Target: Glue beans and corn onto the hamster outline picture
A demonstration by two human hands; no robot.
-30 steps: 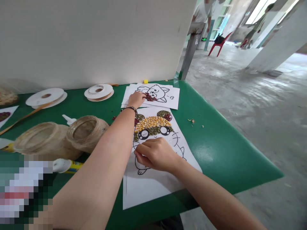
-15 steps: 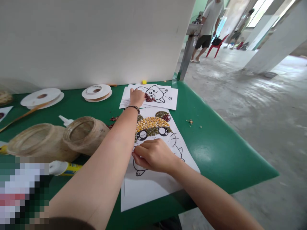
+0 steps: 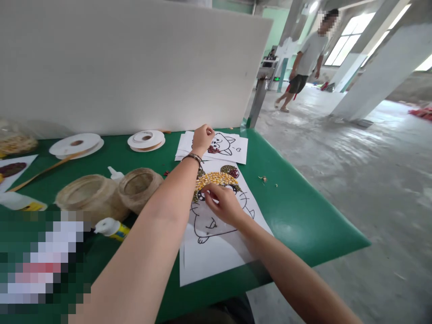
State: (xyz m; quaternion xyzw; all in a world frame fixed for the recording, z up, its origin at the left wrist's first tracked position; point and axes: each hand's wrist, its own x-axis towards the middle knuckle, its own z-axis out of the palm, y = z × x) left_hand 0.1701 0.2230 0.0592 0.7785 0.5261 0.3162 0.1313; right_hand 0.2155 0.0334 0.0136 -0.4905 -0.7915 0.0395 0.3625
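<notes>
My left hand is over the far sheets, beside a fox-like line drawing that carries a small heap of dark red beans. Its fingers are curled in a pinch; what they hold, if anything, is too small to make out. Closer in, my right hand hovers at the eyes of a larger animal drawing, its fingertips pinched together. Their contents cannot be made out. Yellow corn kernels cover that drawing's forehead, with green beans and some red ones in the ear.
Left of my forearm stand two twine-wrapped jars and a glue bottle. White ribbon spools lie before the pale board. Crumbs sit near the green table's right edge. A person walks beyond.
My left hand has shifted right across the far drawing, nearer the red beans. My right hand has risen from the lower face to the eyes. The view has tilted upward and turned slightly.
</notes>
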